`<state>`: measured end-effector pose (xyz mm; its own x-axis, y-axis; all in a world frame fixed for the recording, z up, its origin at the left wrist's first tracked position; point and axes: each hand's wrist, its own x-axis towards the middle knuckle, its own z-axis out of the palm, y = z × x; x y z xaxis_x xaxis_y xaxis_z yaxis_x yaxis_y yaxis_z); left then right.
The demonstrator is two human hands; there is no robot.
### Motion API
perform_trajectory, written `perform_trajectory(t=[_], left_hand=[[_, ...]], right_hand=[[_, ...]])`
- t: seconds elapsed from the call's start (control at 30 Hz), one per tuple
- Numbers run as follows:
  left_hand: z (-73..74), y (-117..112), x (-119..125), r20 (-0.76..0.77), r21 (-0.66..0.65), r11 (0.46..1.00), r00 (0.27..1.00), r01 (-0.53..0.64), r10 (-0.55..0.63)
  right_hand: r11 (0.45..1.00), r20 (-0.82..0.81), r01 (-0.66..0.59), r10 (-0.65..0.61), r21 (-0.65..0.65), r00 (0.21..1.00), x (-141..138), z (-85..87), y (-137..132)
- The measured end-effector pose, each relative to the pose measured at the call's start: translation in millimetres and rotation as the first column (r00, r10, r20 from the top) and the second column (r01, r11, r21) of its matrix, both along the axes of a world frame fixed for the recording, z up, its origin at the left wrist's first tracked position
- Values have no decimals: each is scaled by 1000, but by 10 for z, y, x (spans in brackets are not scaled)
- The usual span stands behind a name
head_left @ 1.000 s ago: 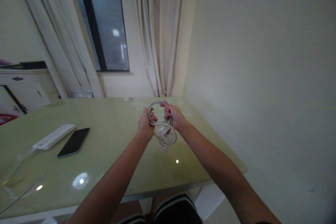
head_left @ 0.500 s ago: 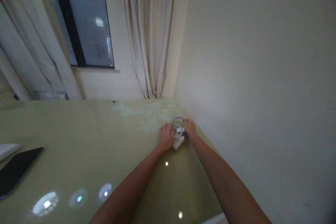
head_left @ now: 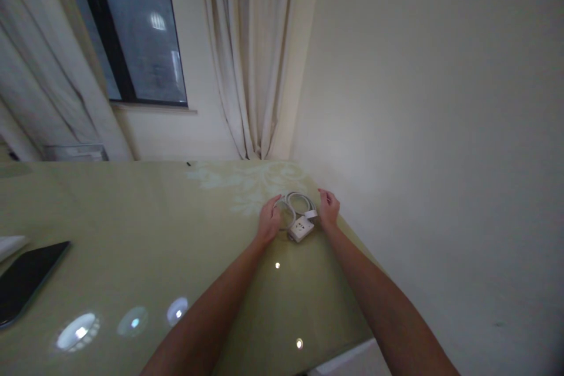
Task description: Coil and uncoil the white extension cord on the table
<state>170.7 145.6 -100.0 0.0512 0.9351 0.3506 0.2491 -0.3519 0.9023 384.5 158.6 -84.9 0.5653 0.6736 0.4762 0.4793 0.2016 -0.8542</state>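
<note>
A small white power strip lies on the table with its sockets facing up. Its pale cable is looped just behind and to the left of it, with a white tag by the strip. My left hand is at the left side of the loops, open, its fingertips close to the cable; whether they touch it I cannot tell. To the right of the strip is my right hand, apart from the cable, loosely open with bent fingers and nothing in it.
The glossy greenish table meets a plain wall on the right. At the left edge lie a dark flat tablet-like object and a white item. A tiny black piece sits near the back, before the curtain.
Both hands have moved apart from the cable loops, the left one leftward and the right one rightward. More of the power strip and cable shows now. The view has shifted slightly.
</note>
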Motion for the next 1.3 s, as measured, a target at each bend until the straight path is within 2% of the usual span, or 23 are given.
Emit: perform_trajectory(t=[0.07, 0.13, 0.23, 0.3, 0.37, 0.43, 0.5, 0.57, 0.7, 0.77, 0.9, 0.97, 1.13, 1.3], left_hand=[[17, -141, -178, -32, 30, 999, 999, 36, -35], [38, -310, -411, -107, 78, 993, 991, 90, -81], [83, -545, -756, -200, 128, 986, 977, 105, -78], [117, -667, -923, -261, 127, 990, 965, 57, -22], [142, -764, -1033, -350, 98, 995, 935, -16, 50], [152, -852, -1114, -439, 64, 995, 892, -82, 102], [150, -936, -1196, -497, 46, 992, 859, -117, 124], [140, -1009, -1288, -532, 33, 991, 837, -131, 128], [115, -1071, -1425, -517, 41, 983, 838, -181, 176], [100, -1058, -1439, -476, 73, 978, 855, -197, 208], [77, -1030, -1404, -434, 130, 974, 872, -187, 226], [76, -1036, -1388, -419, 138, 974, 880, -181, 223], [91, -1065, -1371, -430, 137, 977, 879, -161, 205], [90, -1060, -1361, -432, 150, 975, 876, -165, 215]], right_hand=[[991, 33, -23, 19, 132, 999, -51, 68, -180], [978, 105, -57, 37, 199, 994, -148, 133, -388], [973, 198, -88, 46, 212, 979, -462, 231, -677], [960, 274, -213, 158, 183, 948, -815, 295, -814], [893, 378, -443, 383, 83, 843, -1253, 342, -901], [787, 447, -616, 565, -41, 693, -1691, 343, -962], [727, 479, -681, 628, -82, 613, -2029, 283, -1020], [703, 487, -707, 646, -79, 588, -2204, 178, -1082], [626, 502, -769, 709, -125, 496, -2135, -11, -1163], [611, 486, -782, 725, -126, 488, -2035, -48, -1159], [676, 305, -735, 713, -58, 632, -1957, -35, -1102], [700, 216, -713, 702, -41, 678, -1969, -20, -1081], [695, 202, -715, 712, -73, 672, -1983, -50, -1056], [714, 225, -694, 695, -94, 683, -1974, -106, -1021]])
